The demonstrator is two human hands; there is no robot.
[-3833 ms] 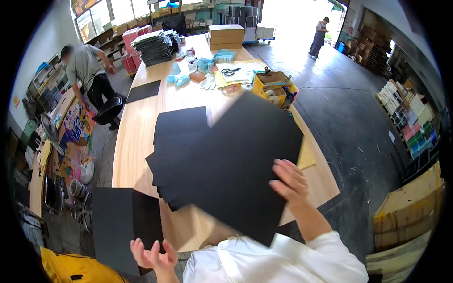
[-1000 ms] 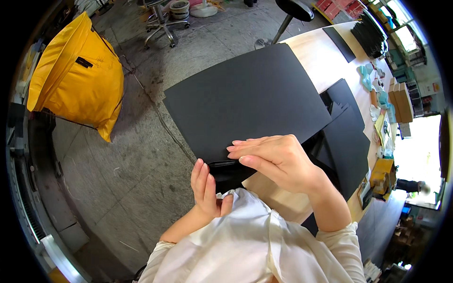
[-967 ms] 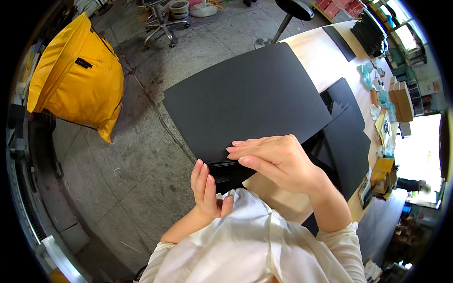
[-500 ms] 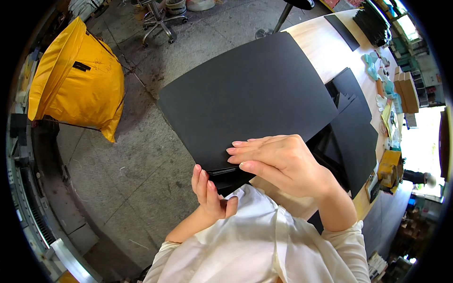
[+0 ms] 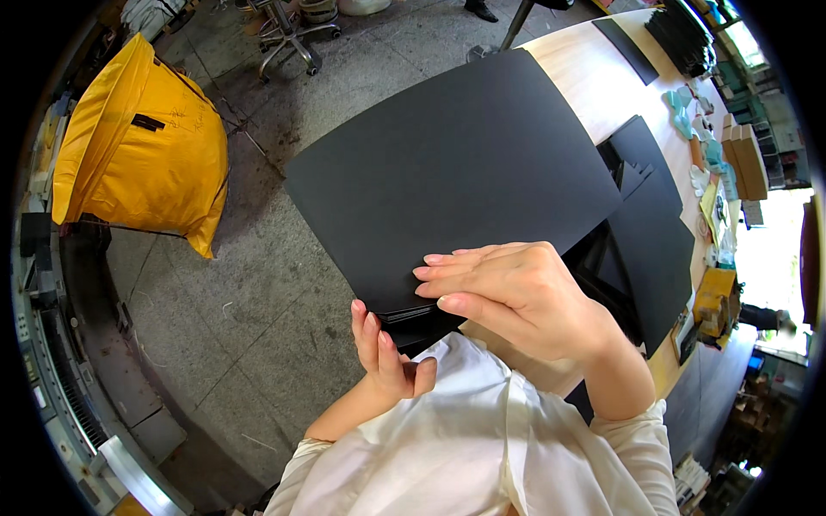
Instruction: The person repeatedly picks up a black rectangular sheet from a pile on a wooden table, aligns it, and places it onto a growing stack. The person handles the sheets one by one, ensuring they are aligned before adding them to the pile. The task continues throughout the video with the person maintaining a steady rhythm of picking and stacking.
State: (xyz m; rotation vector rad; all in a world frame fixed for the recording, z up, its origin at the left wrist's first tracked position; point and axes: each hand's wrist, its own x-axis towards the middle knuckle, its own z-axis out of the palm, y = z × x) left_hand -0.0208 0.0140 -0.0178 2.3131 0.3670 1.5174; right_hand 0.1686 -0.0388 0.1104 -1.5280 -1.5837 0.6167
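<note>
A stack of large black sheets lies in front of me, its left part jutting past the table over the floor. My right hand rests flat on the top sheet near the closest edge, fingers stretched out and side by side. At the stack's near left corner is my left hand, its fingers extended upward against the edge and its thumb bent; it grasps nothing that I can see. Several sheet edges show between the two hands. More black sheets lie loosely overlapped to the right.
The pale wooden table runs along the right, with a narrow black strip, a black pile and brown boxes. A yellow bag on a frame stands on the floor at left. A wheeled chair base is beyond.
Both hands keep almost the same place on the stack. The view has shifted slightly, and a dark shoe now shows at the top edge.
</note>
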